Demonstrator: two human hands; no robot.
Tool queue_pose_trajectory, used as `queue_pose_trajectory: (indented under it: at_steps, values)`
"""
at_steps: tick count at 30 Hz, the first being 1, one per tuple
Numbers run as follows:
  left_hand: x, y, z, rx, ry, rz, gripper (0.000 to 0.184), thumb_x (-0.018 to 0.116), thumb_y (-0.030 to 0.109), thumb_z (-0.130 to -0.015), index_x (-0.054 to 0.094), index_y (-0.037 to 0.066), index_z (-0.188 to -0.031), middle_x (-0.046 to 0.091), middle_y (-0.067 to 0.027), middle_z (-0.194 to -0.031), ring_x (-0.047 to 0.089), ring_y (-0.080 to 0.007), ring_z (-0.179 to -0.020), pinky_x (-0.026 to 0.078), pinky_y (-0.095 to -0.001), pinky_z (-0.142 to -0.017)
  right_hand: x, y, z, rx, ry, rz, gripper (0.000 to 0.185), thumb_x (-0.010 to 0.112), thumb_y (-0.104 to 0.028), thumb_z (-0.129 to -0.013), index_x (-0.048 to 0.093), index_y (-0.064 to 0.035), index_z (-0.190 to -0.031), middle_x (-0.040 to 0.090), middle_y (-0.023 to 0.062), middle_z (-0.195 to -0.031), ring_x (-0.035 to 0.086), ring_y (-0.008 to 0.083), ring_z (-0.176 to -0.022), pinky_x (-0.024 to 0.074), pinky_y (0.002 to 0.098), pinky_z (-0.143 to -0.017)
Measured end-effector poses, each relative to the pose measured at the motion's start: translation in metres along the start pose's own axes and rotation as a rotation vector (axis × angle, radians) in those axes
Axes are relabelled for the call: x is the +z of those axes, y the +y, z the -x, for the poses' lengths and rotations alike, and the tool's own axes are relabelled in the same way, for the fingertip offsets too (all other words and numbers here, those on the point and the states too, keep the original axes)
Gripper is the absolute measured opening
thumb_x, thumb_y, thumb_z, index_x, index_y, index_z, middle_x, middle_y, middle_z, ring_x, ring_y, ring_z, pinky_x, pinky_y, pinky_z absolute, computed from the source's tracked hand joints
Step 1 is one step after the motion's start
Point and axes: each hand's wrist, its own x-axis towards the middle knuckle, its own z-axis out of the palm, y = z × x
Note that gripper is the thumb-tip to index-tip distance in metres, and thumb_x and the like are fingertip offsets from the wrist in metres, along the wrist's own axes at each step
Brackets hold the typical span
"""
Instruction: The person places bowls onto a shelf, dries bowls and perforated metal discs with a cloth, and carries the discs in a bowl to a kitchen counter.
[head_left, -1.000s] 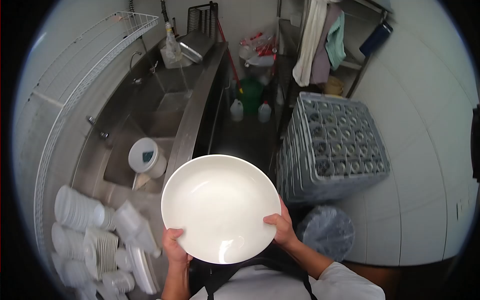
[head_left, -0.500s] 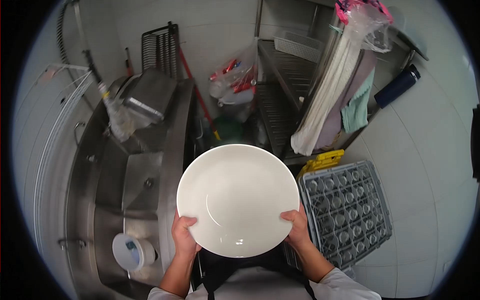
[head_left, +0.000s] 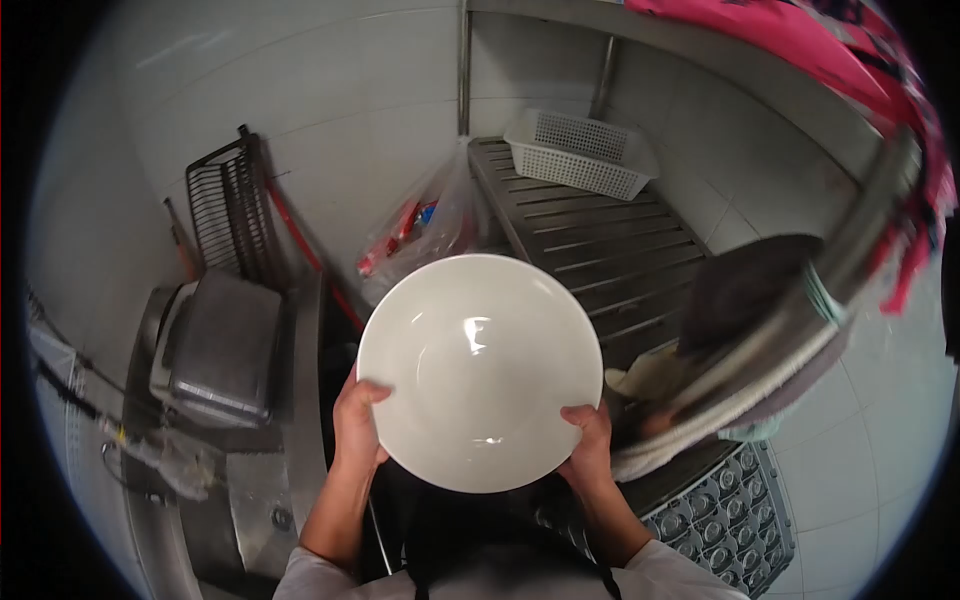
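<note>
A large round white plate [head_left: 480, 390] with a shallow hollow is held out before my body. My left hand [head_left: 357, 425] grips its left edge, thumb over the rim and fingers underneath. On the opposite side my right hand [head_left: 588, 440] holds the rim in the same way. The fingers below are mostly hidden by the plate. Whether more plates lie under it, I cannot tell. Just beyond the plate stands a slatted metal shelf [head_left: 590, 230].
A white perforated basket [head_left: 580, 155] sits on the shelf. Cloths [head_left: 700, 425] hang at the right over a rack of glasses [head_left: 735, 510]. At the left are a metal sink [head_left: 265, 500], an upturned metal pan [head_left: 225, 345] and a black rack [head_left: 232, 205]. A clear bag [head_left: 435, 225] hangs beside the shelf.
The view has moved forward and up, bringing the shelf and basket closer. Both hands keep the same hold on the plate. The sink and glass rack have slid lower in view.
</note>
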Motion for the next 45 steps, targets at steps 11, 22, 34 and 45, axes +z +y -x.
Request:
queue_pose_trajectory:
  at_steps: [11,22,34,45]
  values:
    - [0.113,-0.052,-0.273,-0.421,-0.56,-0.006,0.041,0.055,0.014,-0.08,0.058,-0.004,-0.117,0.064,-0.0168,-0.108,0.064,-0.0292,-0.099,0.053,-0.0428,-0.088,-0.007,-0.022,-0.138,-0.378,0.474,0.004,0.059,0.054,-0.016,-0.078,0.046,0.006,-0.132,0.057,0.018,-0.119,0.058,0.0289,-0.11,0.0476,0.0393,-0.095]
    - [0.199,-0.096,-0.354,-0.654,-0.736,-0.176,0.04,0.056,0.01,-0.082,0.057,-0.013,-0.115,0.063,-0.0246,-0.109,0.067,-0.0352,-0.098,0.057,-0.0468,-0.085,-0.021,-0.02,-0.173,-0.559,0.699,-0.049,0.049,0.055,-0.016,-0.077,0.055,0.0035,-0.122,0.062,0.0137,-0.114,0.058,0.0287,-0.109,0.0432,0.0398,-0.1]
    - [0.226,-0.124,-0.392,0.031,-0.824,-0.385,0.06,0.068,0.028,-0.09,0.047,-0.007,-0.134,0.054,-0.0234,-0.133,0.053,-0.036,-0.123,0.042,-0.0469,-0.105,-0.022,-0.025,-0.18,-0.557,0.744,-0.129,0.043,0.057,-0.014,-0.077,0.058,0.0041,-0.116,0.062,0.0129,-0.111,0.058,0.0283,-0.107,0.0407,0.0409,-0.102]
    - [0.25,-0.07,-0.573,1.228,-0.755,-1.359,0.012,0.068,0.017,-0.086,0.066,0.01,-0.096,0.069,-0.017,-0.076,0.068,-0.0365,-0.071,0.052,-0.0491,-0.067,-0.027,-0.025,-0.21,-0.463,0.783,-0.118,0.042,0.051,-0.016,-0.079,0.054,0.0042,-0.116,0.059,0.0152,-0.113,0.055,0.0301,-0.111,0.0401,0.0431,-0.103]
